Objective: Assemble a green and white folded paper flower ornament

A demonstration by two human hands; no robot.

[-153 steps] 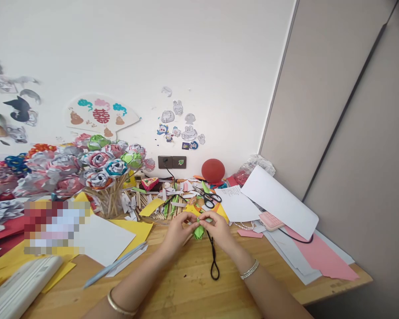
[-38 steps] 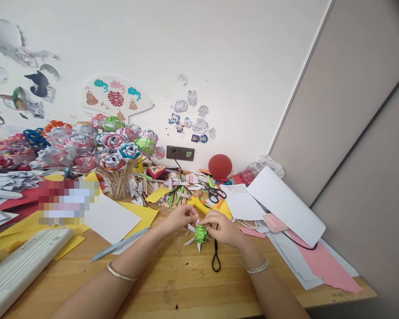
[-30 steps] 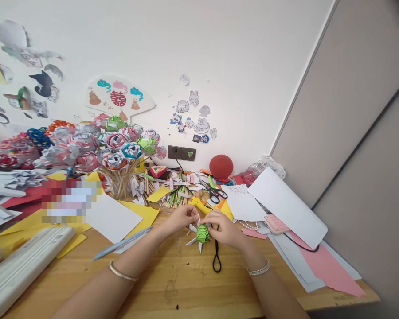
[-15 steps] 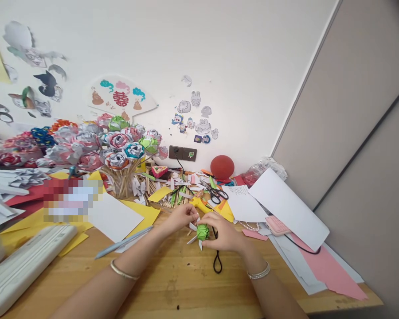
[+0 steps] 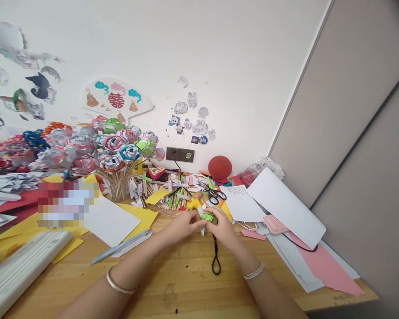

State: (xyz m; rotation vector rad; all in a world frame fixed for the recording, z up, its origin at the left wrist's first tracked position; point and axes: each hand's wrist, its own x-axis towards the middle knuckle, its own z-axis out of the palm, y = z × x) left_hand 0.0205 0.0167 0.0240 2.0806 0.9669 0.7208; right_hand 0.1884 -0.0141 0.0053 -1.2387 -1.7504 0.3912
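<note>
Right hand [image 5: 222, 227] half-closed, gripping green-and-white folded-paper flower [image 5: 208, 217] | left hand [image 5: 182, 227] nearly closed alongside, hold unclear | we judge: right steadies for left

Free: bare surface [image 5: 186, 288] betw. forearms, front edge up to L hand [image 5: 185, 226] & R hand [image 5: 219, 226]; blk cord loop [image 5: 216, 266] lies in that lane, R side. 2nd gap: betw. L forearm & long wht device [image 5: 26, 272], w/ lt-blue pen [image 5: 119, 247] across its far side. 3rd: R of R forearm, up to paper stack [image 5: 294, 266]. Behind hands: blocked by scissors [image 5: 215, 196], yel glue gun [image 5: 193, 203], scrap/stick pile [image 5: 156, 195].
</note>
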